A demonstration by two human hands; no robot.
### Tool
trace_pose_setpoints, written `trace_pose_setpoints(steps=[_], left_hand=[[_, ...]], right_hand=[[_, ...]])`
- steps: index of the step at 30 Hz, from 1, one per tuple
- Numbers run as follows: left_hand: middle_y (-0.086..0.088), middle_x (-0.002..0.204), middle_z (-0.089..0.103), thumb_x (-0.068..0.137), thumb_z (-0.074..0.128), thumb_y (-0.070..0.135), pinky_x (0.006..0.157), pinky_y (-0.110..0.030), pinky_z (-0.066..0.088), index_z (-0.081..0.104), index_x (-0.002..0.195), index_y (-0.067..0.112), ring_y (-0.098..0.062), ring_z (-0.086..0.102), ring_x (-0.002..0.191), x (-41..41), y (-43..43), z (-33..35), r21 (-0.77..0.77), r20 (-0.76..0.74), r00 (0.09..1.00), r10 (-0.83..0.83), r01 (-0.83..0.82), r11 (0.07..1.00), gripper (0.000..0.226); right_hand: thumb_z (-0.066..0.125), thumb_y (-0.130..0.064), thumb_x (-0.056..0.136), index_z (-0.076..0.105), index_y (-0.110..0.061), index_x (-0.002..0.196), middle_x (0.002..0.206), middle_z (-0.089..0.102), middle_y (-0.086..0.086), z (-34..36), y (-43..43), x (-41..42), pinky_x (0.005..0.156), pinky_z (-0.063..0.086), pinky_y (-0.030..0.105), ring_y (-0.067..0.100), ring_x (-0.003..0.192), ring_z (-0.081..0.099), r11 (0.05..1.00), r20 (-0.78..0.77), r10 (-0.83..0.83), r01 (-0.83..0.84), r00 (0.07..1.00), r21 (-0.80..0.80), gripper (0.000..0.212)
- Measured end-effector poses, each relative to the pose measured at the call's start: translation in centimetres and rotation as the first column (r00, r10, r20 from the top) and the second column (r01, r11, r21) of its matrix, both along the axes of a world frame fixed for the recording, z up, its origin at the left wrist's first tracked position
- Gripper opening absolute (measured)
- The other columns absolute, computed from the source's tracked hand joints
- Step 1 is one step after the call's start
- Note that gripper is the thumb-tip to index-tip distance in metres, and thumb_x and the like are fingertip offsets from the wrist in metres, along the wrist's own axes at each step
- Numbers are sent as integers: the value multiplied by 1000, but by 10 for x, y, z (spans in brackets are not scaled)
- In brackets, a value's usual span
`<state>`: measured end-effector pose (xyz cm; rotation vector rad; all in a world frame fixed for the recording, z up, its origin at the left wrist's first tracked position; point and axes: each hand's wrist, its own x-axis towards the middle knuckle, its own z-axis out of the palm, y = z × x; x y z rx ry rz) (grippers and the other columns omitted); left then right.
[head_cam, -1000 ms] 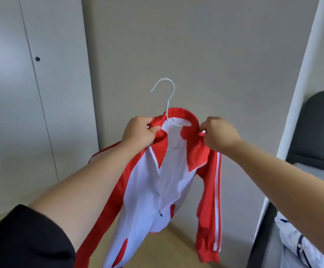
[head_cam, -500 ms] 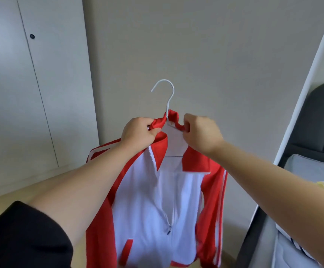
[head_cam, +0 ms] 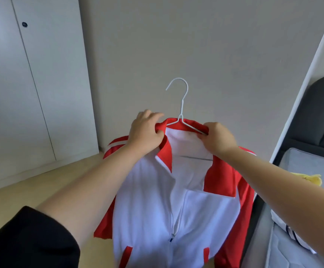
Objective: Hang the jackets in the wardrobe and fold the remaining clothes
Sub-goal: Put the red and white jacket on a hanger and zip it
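clearly soft and light: red-and-white jacket point(head_cam: 163, 209) draped over a thin white wire hanger point(head_cam: 182, 113), held up at the centre of the frame in front of the bare wall, body and sleeves hanging limp toward the lower edge. likely to slide on the smooth wire if tipped, so best kept level and taken by the collar over the hanger's shoulders, or by the hook once the collar sits right. zip part open, collar spread to both sides.

left hand point(head_cam: 146, 130), left of centre, pinching the left side of the red collar, thumb under the fold and fingers point(head_cam: 153, 116) curled over the top. right hand point(head_cam: 218, 139), right of centre, gripping the other collar side together with the wire arm beneath it. both forearms stretched forward and up from the lower corners, a black sleeve point(head_cam: 27, 238) showing at lower left.

wardrobe doors point(head_cam: 31, 84) closed at upper left. bed point(head_cam: 302, 171) at right edge, carrying a yellow cloth point(head_cam: 310, 178) and a white garment point(head_cam: 290, 235).
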<state>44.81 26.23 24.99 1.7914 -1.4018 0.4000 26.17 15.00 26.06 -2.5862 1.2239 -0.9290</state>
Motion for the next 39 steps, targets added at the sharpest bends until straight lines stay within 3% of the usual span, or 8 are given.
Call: trace_pose_setpoints(steps=[4,14,20,26,28,32,36,39], left_hand=[[1,97,56,80,63,37,70,-32,40,51,102,17,-20,52,90,-7,-2,-5,-62,-127,986,109,-118,991,32],[-4,96,63,85,53,57,78,-36,37,65,93,15,-26,53,95,7,7,-15,183,501,799,332,-473,862,44],[-7,59,50,89,48,23,50,-32,27,39,58,12,-35,52,63,-6,8,-20,102,-38,956,291,-286,953,34],[-13,68,57,87,48,32,56,-33,31,38,57,13,-36,59,75,-11,20,-37,352,311,950,-33,-83,932,37],[-10,69,58,84,43,43,58,-32,36,48,60,14,-32,58,75,2,24,-35,143,372,928,-23,-33,989,39],[-3,102,59,91,57,39,78,-33,42,56,101,15,-24,54,97,11,18,-32,132,52,990,-133,125,983,26],[2,65,51,94,57,27,59,-29,27,46,69,14,-30,52,73,4,5,-47,162,-179,975,-128,158,974,30],[5,55,43,92,59,28,56,-30,26,38,61,17,-29,46,64,-1,4,-51,108,-154,987,-39,56,993,40]], right_hand=[[61,-21,88,50,-15,75,66,48,1,-9,6,3,56,29,29,28,66,45,995,128,-40,51,991,-88,18],[61,-19,88,53,-17,77,66,49,-1,-13,12,4,53,26,27,26,65,46,996,224,-22,42,974,-85,14],[60,-21,89,57,-15,82,69,52,0,-11,14,4,57,31,28,26,66,47,990,218,-47,74,975,-117,10],[61,-21,88,59,-13,85,72,58,4,-17,15,-5,58,37,32,28,67,47,985,131,-21,43,991,-167,9],[62,-21,88,61,-12,87,74,60,6,-21,14,-8,61,43,35,31,70,52,986,107,29,-10,994,-166,9],[65,-20,87,64,-12,87,70,57,0,-23,12,-11,59,39,32,30,72,55,981,113,117,-97,987,-168,8],[65,-15,87,67,-2,90,85,60,14,-19,11,-12,66,38,35,34,85,55,944,-16,217,-214,976,-250,14],[57,-22,92,68,-6,97,101,56,14,-8,7,-17,68,32,32,33,97,51,887,-358,-23,-146,933,-437,20]])
